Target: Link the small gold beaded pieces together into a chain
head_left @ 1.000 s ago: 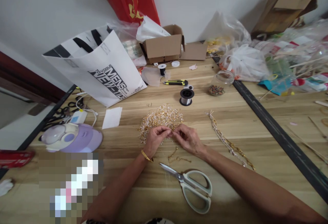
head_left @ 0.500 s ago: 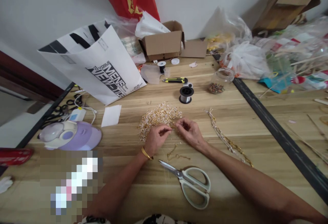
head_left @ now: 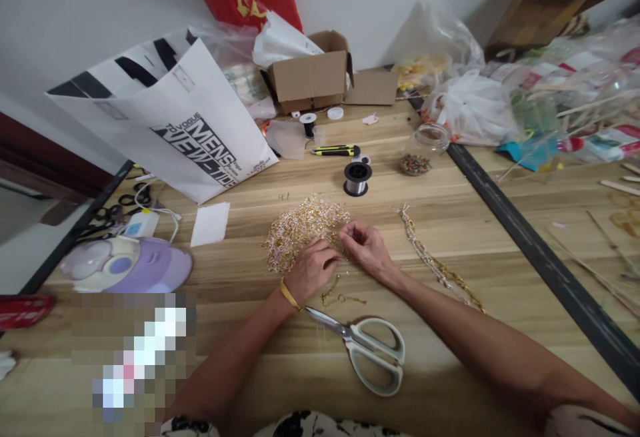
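Observation:
A heap of small gold and clear beads lies on the wooden table. My left hand, a gold bangle at its wrist, is at the heap's near right edge, fingers curled together. Just right of it, my right hand has thumb and forefinger pinched at the heap's edge. Whatever the fingertips hold is too small to make out. Below the hands is a short gold chain. White-handled scissors lie nearer me, tips pointing left. Off to the right stretch gold and silver bead strands.
Behind the heap are a wire spool, a utility knife and a bead jar. A white paper bag and a purple bottle stand left. Cardboard boxes and plastic bags line the wall.
My left hand has shifted slightly right and turned more palm-down, its fingers closer to the right hand. The right hand stays pinched. The whole view has shifted a little.

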The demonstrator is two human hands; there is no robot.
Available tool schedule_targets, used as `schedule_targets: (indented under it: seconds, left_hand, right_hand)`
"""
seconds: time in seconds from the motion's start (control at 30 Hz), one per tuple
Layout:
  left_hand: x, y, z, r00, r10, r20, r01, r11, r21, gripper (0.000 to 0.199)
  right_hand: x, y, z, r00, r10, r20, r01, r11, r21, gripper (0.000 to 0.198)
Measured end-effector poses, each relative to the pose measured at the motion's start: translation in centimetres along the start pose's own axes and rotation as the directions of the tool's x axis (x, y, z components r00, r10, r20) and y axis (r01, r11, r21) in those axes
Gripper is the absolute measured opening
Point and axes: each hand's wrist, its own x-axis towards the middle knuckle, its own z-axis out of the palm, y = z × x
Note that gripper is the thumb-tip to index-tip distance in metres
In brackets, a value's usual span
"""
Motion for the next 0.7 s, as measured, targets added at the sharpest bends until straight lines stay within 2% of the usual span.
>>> schedule_targets:
  seconds: [0.37, 0.7]
  left_hand:
    - [0.4, 0.1, 1.3, 0.998, 0.051, 0.036, -0.053, 0.997, 0.058, 0.013]
    - [0.4, 0.3, 1.1, 0.998, 0.016, 0.063, -0.021, 0.997, 0.079, 0.012]
  right_hand:
    - [0.0, 0.3, 0.0, 1.0, -0.027, 0.004, 0.027, 0.999, 0.031, 0.021]
    - [0.0, 0.4, -0.1, 1.0, -0.02, -0.001, 0.02, 0.999, 0.039, 0.022]
